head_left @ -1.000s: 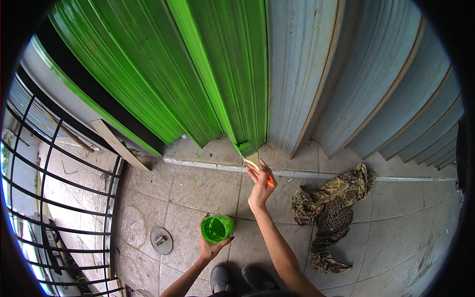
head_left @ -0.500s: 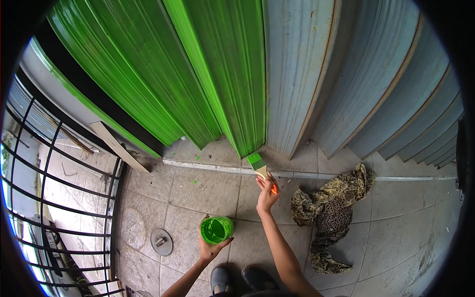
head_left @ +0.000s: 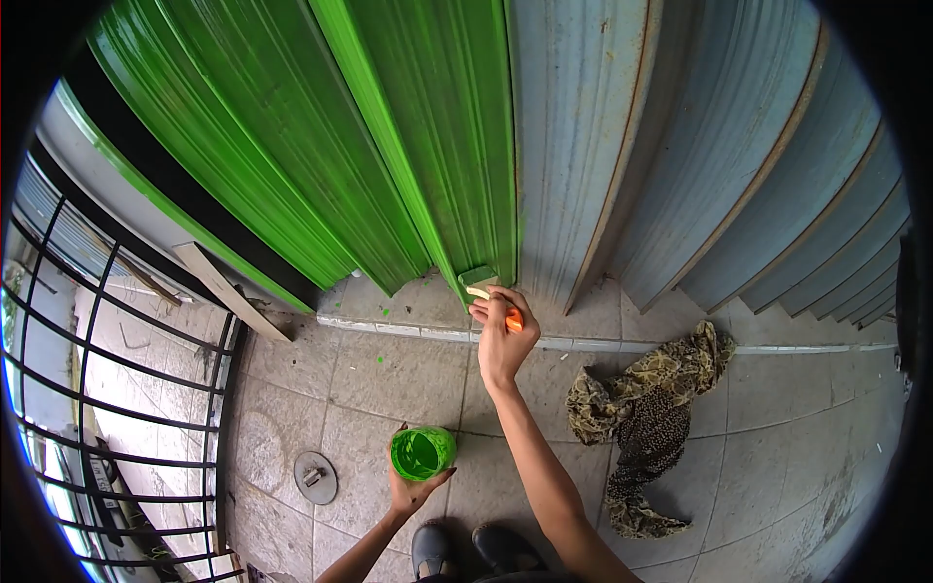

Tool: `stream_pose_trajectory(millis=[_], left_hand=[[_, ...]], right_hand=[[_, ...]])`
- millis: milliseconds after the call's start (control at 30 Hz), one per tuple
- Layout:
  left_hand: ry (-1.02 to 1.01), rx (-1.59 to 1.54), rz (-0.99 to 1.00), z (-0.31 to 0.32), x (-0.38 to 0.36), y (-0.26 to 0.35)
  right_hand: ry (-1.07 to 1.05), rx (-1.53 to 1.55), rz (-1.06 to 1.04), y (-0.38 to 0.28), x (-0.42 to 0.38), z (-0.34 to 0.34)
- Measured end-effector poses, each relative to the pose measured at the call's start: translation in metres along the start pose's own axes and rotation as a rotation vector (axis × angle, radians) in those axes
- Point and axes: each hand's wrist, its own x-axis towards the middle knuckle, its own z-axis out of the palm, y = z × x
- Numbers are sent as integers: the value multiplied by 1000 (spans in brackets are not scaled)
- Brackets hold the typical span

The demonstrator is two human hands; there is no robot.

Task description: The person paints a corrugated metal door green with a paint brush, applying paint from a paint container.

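My right hand (head_left: 505,335) grips a paintbrush (head_left: 478,279) with a pale handle that ends in orange. Its green-coated bristles lie against the bottom of a green-painted fold of the corrugated metal door (head_left: 437,146). Lower down, my left hand (head_left: 412,493) is wrapped around a cup of green paint (head_left: 424,454), its mouth tilted up toward me. To the right of the brush, the door's folds are bare grey-blue metal (head_left: 569,146) with rusty edges.
A patterned cloth (head_left: 653,428) lies crumpled on the tiled floor at right. At left are a black metal grille (head_left: 146,408), a leaning wooden board (head_left: 233,291) and a round metal floor plate (head_left: 315,477). A low tiled step (head_left: 389,328) runs below the door.
My right hand has moved up and slightly left, carrying the brush from the step's edge onto the bottom of the green fold. My left hand and the cup have barely shifted.
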Motion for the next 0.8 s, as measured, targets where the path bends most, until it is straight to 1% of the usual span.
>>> stream_pose_trajectory(millis=[100, 233, 333, 433, 467, 533, 567, 600, 667, 700, 733, 800], left_hand=[[-25, 0, -11, -1, -3, -18], [-22, 75, 8, -2, -1, -12], [20, 7, -53, 1, -1, -15], [-14, -41, -115, 0, -1, -1], [-16, -2, -70, -1, 0, -2], [-20, 72, 22, -1, 0, -8], [-23, 70, 8, -1, -1, -14], [-26, 71, -8, -2, -1, -21], [-13, 70, -1, -1, -3, -19], [7, 69, 28, 1, -1, -5], [28, 70, 54, 1, 1, 2], [14, 73, 25, -1, -2, 2]], right_hand=[[-12, 32, -21, -14, 1, 5], [-31, 92, -31, -36, -1, 12], [-92, 161, -110, -55, -4, 18], [-117, 155, -230, -75, -6, 22], [-129, 146, -273, -73, -6, 15], [-152, 235, -464, -52, -8, 2], [-160, 275, -555, -41, -9, -5], [-196, 309, -439, -31, -11, -11], [-194, 252, -406, 11, -3, -21], [-193, 230, -395, 30, 2, -23], [-184, 242, -368, 39, 1, -30], [-172, 168, -347, 55, -5, -42]])
